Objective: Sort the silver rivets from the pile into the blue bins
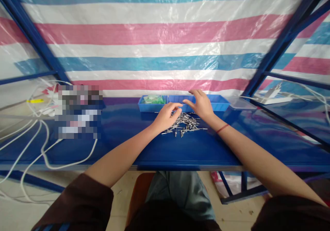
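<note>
A loose pile of small metal rivets [186, 125] lies on the blue table [180, 148] in front of me. My left hand [166, 117] rests at the pile's left edge, its fingers pinched together near a small metal piece. My right hand [201, 104] hovers over the pile's far right side, fingers curled, thumb and forefinger pointing left toward my left hand. Whether it holds a rivet is too small to tell. Behind the hands stand two blue trays: the left tray [152, 104] holds green parts, the right tray [219, 103] sits just behind my right hand.
A clear plastic container [241, 103] stands right of the blue trays. White cables [43, 148] loop over the table's left part, beside a blurred-out patch. A striped tarpaulin [165, 45] hangs behind, between blue frame bars [278, 45]. My knees show under the table edge.
</note>
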{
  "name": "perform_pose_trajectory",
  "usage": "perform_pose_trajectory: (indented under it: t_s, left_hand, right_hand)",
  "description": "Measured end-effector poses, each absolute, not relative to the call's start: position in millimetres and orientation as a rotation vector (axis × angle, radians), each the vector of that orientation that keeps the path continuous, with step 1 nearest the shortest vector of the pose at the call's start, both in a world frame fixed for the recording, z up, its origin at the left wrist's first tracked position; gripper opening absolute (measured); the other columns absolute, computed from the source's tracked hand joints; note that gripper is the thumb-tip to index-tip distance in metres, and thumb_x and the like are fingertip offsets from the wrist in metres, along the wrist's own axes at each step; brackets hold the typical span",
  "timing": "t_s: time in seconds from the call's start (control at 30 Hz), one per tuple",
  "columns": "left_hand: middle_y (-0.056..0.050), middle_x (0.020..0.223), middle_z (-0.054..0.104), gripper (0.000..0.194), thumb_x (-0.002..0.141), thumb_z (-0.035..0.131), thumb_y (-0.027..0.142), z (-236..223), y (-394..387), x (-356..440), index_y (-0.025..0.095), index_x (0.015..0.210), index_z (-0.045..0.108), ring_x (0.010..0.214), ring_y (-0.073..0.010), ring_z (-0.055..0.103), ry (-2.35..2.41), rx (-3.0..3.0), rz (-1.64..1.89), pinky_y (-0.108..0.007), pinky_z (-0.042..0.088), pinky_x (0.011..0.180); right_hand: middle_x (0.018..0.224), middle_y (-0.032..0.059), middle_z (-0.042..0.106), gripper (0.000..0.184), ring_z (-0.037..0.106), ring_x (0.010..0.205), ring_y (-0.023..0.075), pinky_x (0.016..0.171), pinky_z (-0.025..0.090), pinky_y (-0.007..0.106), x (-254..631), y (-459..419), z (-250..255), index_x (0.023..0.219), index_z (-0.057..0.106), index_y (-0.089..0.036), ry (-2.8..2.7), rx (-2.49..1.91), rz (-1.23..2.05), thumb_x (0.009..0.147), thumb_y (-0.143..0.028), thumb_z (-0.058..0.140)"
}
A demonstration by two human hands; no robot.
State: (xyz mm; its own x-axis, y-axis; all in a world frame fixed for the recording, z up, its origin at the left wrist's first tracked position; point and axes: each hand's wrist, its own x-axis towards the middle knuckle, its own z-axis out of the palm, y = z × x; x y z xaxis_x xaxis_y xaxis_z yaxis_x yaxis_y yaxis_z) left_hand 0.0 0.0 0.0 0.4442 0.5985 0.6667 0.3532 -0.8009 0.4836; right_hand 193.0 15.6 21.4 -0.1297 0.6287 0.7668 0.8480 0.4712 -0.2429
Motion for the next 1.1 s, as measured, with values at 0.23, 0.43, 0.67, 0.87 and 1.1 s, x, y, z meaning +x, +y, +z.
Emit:
perform_pose_trajectory:
  t_s: [0.23,0.43,0.67,0.87,1.1]
  left_hand:
    - [-0.002,0.081,0.066,0.018,0.081,0.063,0.038,10,-17,-3,0.021,0.078,0.067,0.082,-0.0171,0.058,0.545,2.829,0.722,-0.031,0.039,0.081]
    - [-0.001,0.084,0.067,0.015,0.078,0.064,0.035,8,-16,-7,0.023,0.085,0.068,0.083,-0.0171,0.059,0.635,2.875,0.563,-0.029,0.036,0.076]
    - [0.0,0.083,0.068,0.01,0.078,0.062,0.025,1,-13,-5,0.024,0.084,0.069,0.082,-0.0167,0.061,0.626,2.854,0.626,-0.027,0.037,0.072]
    - [0.0,0.084,0.069,0.012,0.081,0.059,0.027,-1,-10,-4,0.023,0.087,0.069,0.085,-0.0175,0.061,0.641,2.865,0.626,-0.028,0.039,0.076]
    - [-0.001,0.084,0.069,0.014,0.085,0.056,0.029,-3,-10,-2,0.023,0.086,0.069,0.087,-0.019,0.06,0.744,2.856,0.688,-0.03,0.04,0.078]
  right_hand:
    - [0.074,0.004,0.066,0.019,0.055,0.063,0.0148,0.061,0.042,0.028,216,-22,45,0.077,0.066,-0.016,-2.335,-1.247,0.355,0.079,-0.032,0.055]
    - [0.066,0.0019,0.067,0.015,0.057,0.059,0.0142,0.053,0.04,0.025,231,-32,45,0.074,0.07,-0.016,-2.538,-1.469,0.686,0.07,-0.027,0.06]
    - [0.067,0.0035,0.068,0.016,0.059,0.062,0.0156,0.055,0.041,0.025,226,-26,39,0.073,0.07,-0.015,-2.568,-1.515,0.632,0.069,-0.028,0.063]
    - [0.064,0.0032,0.064,0.01,0.054,0.058,0.0141,0.054,0.036,0.025,219,-27,38,0.069,0.064,-0.014,-2.643,-1.496,0.487,0.072,-0.019,0.056]
    - [0.067,0.0049,0.064,0.009,0.054,0.059,0.0141,0.056,0.037,0.025,225,-24,34,0.076,0.059,-0.015,-2.589,-1.475,0.367,0.078,-0.019,0.051]
